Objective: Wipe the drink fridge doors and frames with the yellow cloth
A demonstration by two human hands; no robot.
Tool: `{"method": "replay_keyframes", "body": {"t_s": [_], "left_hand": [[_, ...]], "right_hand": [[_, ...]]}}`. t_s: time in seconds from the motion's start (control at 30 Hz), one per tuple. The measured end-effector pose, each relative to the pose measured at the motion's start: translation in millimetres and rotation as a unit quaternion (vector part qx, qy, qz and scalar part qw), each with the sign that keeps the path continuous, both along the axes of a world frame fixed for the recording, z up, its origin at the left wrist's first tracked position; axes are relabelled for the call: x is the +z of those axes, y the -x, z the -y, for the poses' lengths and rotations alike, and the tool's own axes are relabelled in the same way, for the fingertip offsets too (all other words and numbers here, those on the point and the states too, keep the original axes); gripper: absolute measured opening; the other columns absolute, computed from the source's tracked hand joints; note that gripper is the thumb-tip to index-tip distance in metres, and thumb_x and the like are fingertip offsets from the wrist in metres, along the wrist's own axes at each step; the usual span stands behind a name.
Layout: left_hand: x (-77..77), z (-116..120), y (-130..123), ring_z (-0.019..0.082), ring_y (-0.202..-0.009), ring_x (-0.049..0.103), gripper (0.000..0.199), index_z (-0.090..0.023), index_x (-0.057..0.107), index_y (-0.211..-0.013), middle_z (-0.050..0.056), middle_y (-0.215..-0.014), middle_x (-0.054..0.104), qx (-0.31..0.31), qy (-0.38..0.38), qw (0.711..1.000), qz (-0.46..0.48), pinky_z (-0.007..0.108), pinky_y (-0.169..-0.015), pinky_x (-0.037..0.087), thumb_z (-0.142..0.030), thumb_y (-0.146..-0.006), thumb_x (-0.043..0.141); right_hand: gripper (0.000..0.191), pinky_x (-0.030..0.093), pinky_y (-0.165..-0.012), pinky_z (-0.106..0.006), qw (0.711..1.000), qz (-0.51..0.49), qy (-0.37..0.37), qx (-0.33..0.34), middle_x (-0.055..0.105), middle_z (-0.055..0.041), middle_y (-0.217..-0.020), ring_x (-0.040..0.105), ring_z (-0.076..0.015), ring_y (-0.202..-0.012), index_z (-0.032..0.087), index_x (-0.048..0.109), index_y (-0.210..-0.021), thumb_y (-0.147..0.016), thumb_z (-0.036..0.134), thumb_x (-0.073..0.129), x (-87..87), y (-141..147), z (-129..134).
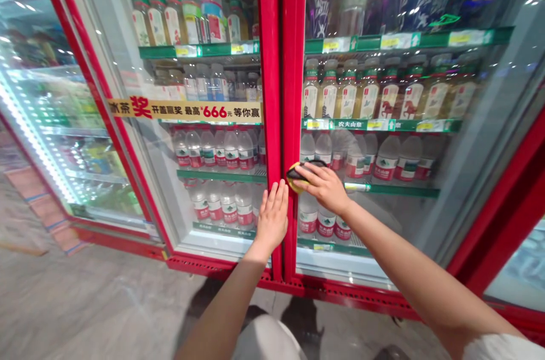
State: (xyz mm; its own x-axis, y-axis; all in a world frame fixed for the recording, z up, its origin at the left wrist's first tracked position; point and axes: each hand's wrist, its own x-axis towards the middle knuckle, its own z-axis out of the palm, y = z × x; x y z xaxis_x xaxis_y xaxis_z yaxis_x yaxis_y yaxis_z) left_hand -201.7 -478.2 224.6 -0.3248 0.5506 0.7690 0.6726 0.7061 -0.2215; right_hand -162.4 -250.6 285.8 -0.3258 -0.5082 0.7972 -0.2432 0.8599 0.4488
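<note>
A red-framed drinks cooler with two glass doors fills the view. My right hand (326,185) presses a black and yellow cloth (307,172) against the right door, at the left edge of its glass beside the red frame (293,93). The cloth lies under my fingers and partly hides the bottles behind it. Lower and to the left, my left hand (272,217) rests on the red edge of the left door (270,65), its fingers stretched upward and holding nothing.
Bottles (387,158) line the green-edged shelves behind the glass. A printed banner (187,112) crosses the left door. Another lit cooler (76,121) stands at the left, with stacked pinkish boxes (42,201) beside it. Grey floor (106,303) shows below.
</note>
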Motion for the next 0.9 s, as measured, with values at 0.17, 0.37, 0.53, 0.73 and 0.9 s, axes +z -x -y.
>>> {"method": "replay_keyframes", "body": {"t_s": [0.17,0.37,0.53,0.73,0.9], "left_hand": [[17.2,-12.3,-4.0,0.026,-0.159,0.007,0.090,-0.010,0.003,-0.164,0.016,-0.170,0.017,-0.017,-0.022,1.000,0.009,0.052,-0.129,0.020,-0.005,-0.085,0.047],[-0.4,-19.5,-1.8,0.027,-0.159,0.011,0.083,-0.011,0.008,-0.164,0.015,-0.169,0.022,-0.010,-0.038,0.999,0.021,0.054,-0.128,0.023,-0.004,-0.089,0.042],[-11.0,-17.6,-2.6,0.027,-0.158,0.015,0.080,-0.011,0.011,-0.164,0.015,-0.169,0.022,-0.023,-0.008,0.999,0.028,0.053,-0.127,0.026,-0.005,-0.090,0.041],[-2.9,-22.7,-3.7,0.027,-0.159,0.012,0.085,-0.012,0.005,-0.164,0.016,-0.170,0.019,-0.025,-0.028,0.999,0.035,0.056,-0.127,0.024,-0.001,-0.087,0.038],[-5.9,-18.5,-1.2,0.027,-0.159,0.011,0.087,-0.014,0.003,-0.164,0.016,-0.170,0.019,-0.024,-0.037,0.999,0.031,0.057,-0.127,0.024,-0.001,-0.087,0.039]], "right_hand": [[0.041,0.030,-0.116,-0.047,0.982,-0.106,0.139,-0.077,0.050,-0.0035,-0.157,0.040,-0.0257,-0.149,0.034,0.063,-0.136,-0.100,0.016,0.054,27.9,6.0,3.5],[0.043,0.018,-0.125,-0.050,0.997,-0.024,0.027,-0.063,0.051,-0.0023,-0.156,0.044,-0.0237,-0.147,0.031,0.060,-0.140,-0.099,0.018,0.056,-65.1,3.6,20.4],[0.034,0.032,-0.121,-0.043,0.995,0.063,-0.074,-0.005,0.060,-0.0001,-0.149,0.052,-0.0196,-0.140,0.030,0.070,-0.127,-0.097,0.021,0.060,-99.3,-3.2,9.9],[0.036,0.032,-0.120,-0.045,0.999,-0.006,-0.017,-0.050,0.052,0.0048,-0.155,0.043,-0.0218,-0.147,0.037,0.066,-0.132,-0.100,0.023,0.058,-44.6,1.3,-0.4],[0.047,0.025,-0.122,-0.054,0.985,-0.032,0.130,-0.106,0.054,-0.0042,-0.154,0.037,-0.0279,-0.151,0.034,0.063,-0.137,-0.093,0.016,0.063,-95.6,-16.2,5.1]]}}
